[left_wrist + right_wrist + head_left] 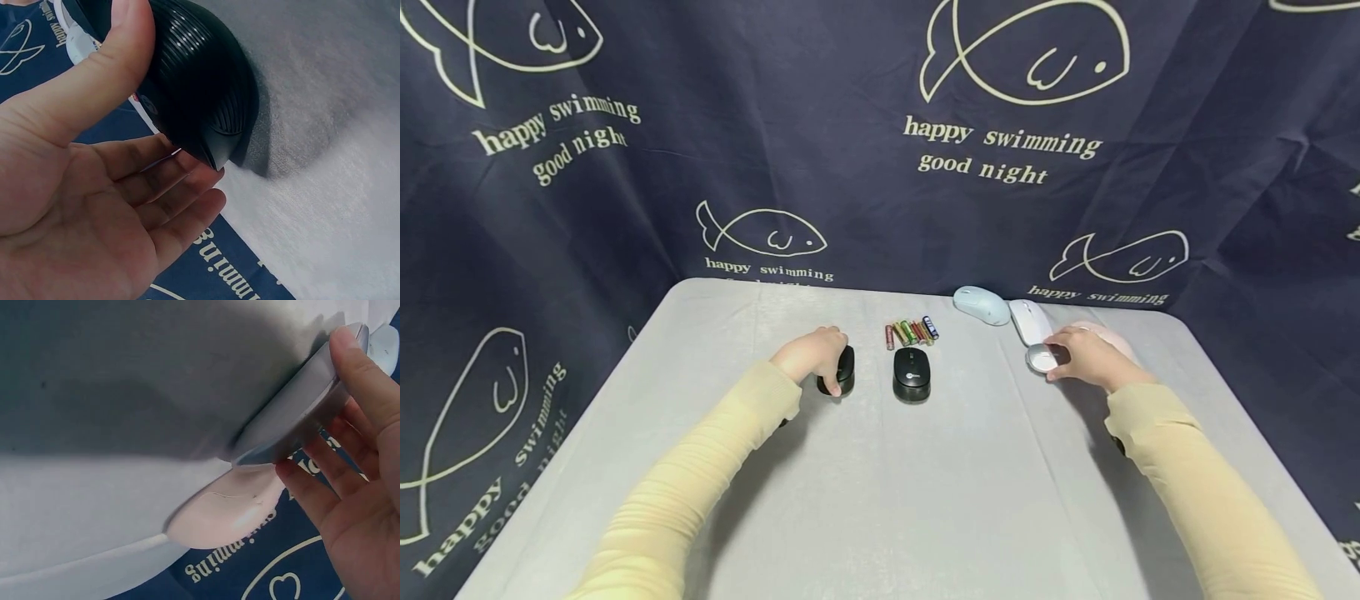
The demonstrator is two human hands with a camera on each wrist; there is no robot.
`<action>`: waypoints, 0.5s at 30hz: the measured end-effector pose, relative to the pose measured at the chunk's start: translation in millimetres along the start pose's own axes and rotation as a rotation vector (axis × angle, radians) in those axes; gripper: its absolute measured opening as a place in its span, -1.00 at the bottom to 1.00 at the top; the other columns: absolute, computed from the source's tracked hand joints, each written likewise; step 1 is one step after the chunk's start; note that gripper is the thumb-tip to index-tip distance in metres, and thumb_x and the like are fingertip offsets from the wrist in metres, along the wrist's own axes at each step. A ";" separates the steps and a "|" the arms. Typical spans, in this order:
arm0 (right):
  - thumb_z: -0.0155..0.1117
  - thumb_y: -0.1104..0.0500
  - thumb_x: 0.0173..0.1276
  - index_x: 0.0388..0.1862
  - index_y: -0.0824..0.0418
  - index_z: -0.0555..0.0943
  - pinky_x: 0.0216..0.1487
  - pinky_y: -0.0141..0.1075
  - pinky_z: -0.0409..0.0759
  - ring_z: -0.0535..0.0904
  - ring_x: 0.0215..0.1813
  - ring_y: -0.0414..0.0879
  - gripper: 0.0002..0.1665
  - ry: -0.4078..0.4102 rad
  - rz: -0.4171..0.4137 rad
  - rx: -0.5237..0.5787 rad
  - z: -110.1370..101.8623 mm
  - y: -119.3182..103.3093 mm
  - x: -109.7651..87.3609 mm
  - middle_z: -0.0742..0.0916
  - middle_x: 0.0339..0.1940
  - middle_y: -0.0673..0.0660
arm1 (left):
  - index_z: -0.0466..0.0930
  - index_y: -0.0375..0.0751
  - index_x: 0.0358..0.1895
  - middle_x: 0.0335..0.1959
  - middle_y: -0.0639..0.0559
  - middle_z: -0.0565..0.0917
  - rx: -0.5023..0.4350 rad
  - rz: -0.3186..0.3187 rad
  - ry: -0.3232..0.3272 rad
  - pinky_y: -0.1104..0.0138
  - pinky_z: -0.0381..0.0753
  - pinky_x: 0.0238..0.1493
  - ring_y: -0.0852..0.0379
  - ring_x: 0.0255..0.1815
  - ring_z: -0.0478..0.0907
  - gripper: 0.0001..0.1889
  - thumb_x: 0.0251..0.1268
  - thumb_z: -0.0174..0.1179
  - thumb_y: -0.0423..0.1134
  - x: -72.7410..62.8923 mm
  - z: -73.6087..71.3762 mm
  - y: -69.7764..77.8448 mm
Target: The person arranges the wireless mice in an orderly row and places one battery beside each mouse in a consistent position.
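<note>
The left hand (pixel 811 354) grips a black mouse (pixel 842 369) on the grey desk (pixel 880 483): in the left wrist view the thumb lies on its ribbed top and the other fingers (pixel 181 187) curl under its edge, so 1 end seems raised from the cloth while the other end rests on it. The right hand (pixel 1086 357) holds a silver mouse (pixel 1043 358) at the right side of the desk; the thumb presses on its rim and the fingers (pixel 325 469) bend below it, and this mouse also stands tilted. A pink mouse (pixel 225 509) lies just beside it, under the hand.

I think the main risk is a slip. Both mice are held only by thumb and fingertips on smooth, curved shells, so a weak pinch could let one drop back on the desk. The silver mouse could also knock the pink one, or the white mouse (pixel 1028 321) close behind it.

The long axis of the black mouse runs roughly from the person toward the far edge, the same as the second black mouse (pixel 912 373) next to it. For the silver mouse I cannot tell the axis surely; it seems to continue the line of the white one. A row of small batteries (pixel 912 332) and a pale blue mouse (pixel 981 305) lie farther back.
</note>
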State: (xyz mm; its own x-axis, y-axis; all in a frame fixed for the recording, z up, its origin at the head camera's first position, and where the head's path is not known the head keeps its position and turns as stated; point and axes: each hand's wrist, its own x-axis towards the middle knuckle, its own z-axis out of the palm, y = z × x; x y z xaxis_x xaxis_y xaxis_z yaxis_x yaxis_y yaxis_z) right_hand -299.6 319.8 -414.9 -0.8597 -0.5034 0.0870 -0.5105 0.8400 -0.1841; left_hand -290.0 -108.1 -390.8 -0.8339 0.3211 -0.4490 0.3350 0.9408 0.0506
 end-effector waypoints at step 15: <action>0.55 0.00 -0.11 -0.30 0.35 0.65 -0.28 -0.09 0.49 0.53 -0.34 0.02 -0.49 -0.018 0.100 -0.059 -28.8 -24.6 7.5 0.66 -0.44 0.14 | 0.32 -0.40 0.26 0.14 -0.22 0.43 0.050 -0.004 -0.024 0.15 0.45 0.19 -0.12 0.15 0.39 -0.07 -0.20 0.52 0.02 -0.6 -2.2 2.7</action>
State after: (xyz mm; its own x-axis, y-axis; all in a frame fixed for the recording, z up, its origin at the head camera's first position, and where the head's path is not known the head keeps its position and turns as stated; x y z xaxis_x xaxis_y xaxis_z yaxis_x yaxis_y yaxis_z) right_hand -294.0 301.2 -381.5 -0.9063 -0.4193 0.0535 -0.4227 0.8964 -0.1332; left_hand -289.6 -105.5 -388.4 -0.8244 0.3144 -0.4707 0.3540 0.9353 0.0047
